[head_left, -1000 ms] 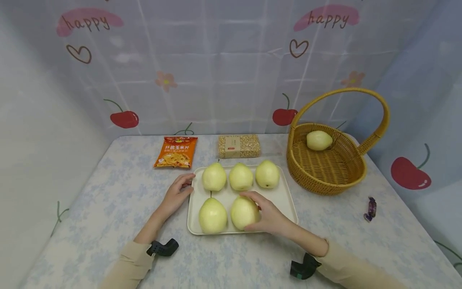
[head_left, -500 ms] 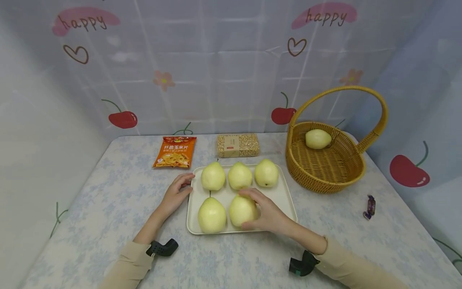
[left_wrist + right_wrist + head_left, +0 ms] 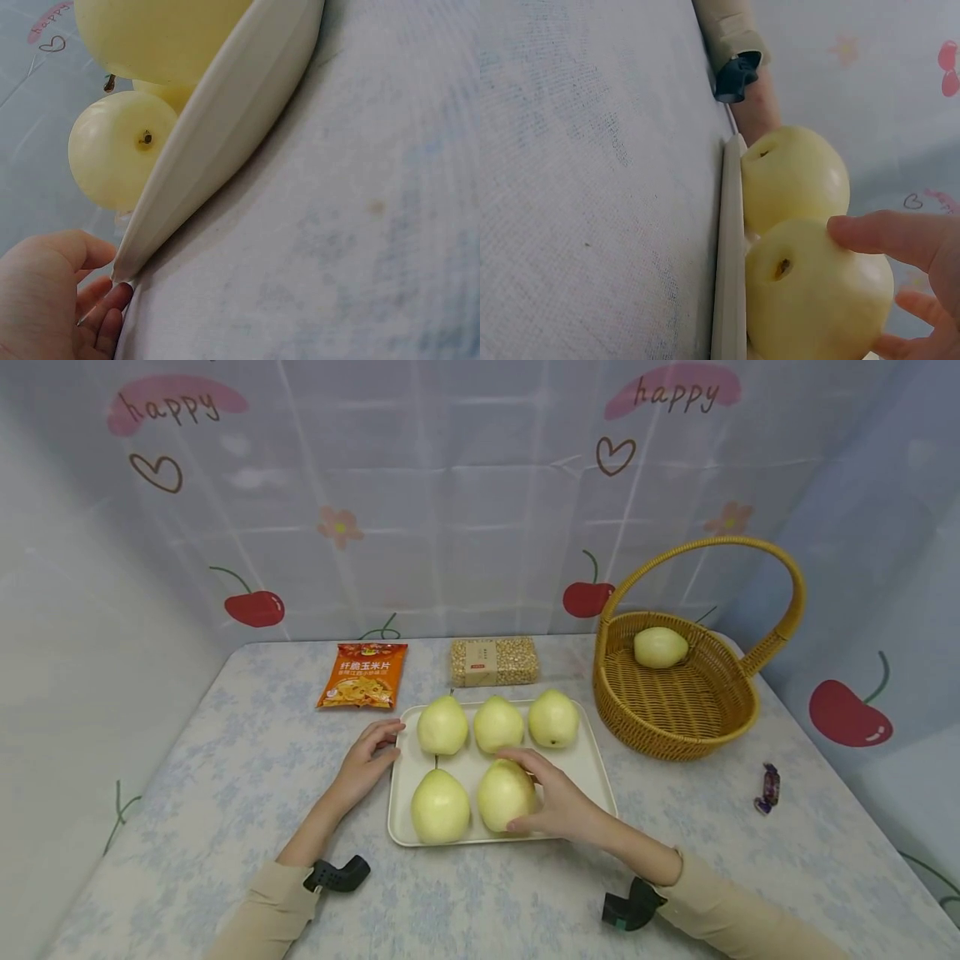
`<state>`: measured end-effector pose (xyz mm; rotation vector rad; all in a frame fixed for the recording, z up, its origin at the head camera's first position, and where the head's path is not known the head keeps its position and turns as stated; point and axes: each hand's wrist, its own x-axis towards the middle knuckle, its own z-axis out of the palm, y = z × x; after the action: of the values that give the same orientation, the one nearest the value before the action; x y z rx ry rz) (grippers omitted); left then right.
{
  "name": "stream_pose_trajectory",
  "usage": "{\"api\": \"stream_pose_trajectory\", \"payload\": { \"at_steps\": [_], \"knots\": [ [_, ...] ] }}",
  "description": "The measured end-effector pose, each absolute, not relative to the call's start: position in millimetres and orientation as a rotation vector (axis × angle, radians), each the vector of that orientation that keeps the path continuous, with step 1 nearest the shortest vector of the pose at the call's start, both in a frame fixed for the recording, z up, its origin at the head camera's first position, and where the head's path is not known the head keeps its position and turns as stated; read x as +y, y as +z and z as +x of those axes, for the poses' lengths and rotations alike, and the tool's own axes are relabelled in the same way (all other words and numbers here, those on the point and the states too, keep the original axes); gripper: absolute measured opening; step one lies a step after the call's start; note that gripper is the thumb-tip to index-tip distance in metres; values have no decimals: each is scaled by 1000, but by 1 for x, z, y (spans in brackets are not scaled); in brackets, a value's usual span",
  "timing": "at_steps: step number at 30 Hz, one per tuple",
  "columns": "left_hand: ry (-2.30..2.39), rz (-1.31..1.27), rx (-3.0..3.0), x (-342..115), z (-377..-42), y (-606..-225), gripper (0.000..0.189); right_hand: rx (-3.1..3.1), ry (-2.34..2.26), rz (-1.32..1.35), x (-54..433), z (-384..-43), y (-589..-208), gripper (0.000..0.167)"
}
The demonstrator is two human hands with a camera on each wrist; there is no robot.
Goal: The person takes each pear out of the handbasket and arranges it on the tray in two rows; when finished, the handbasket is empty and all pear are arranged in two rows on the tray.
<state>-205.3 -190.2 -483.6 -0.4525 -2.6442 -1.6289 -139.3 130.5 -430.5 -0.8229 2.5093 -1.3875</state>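
Note:
In the head view, a cream tray carries two rows of pale yellow-green pears. My right hand holds the front right pear, its thumb on the near side and its fingers round the far side. The right wrist view shows the thumb pressed on that pear's skin, while the front left pear sits behind it. At the tray's left rim my left hand grips the edge. Its fingers curl against the rim in the left wrist view. The back pears stand in a row.
A wicker basket with a tall handle and one pear inside stands at the back right. An orange snack bag and a pack of corn kernels lie behind the tray. A wrapped candy lies at right.
The pear under my right hand has turned slightly, showing a browner patch near its top. That hand has shifted only a little around it. My left hand stays at the tray's rim.

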Motion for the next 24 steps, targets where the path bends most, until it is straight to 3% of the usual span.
{"api": "stream_pose_trajectory", "payload": {
  "at_steps": [5,11,24],
  "knots": [
    [-1637,-447,-2651,-183,-198,-468,40,2548,-1330,-861,133,-139,-429,88],
    [-1596,-463,-2648,-194,-209,-493,39,2547,-1308,-919,133,-142,-428,87],
    [-1618,-483,-2608,-194,-210,-494,38,2516,-1418,-905,138,-149,-427,72]
  ]
}}
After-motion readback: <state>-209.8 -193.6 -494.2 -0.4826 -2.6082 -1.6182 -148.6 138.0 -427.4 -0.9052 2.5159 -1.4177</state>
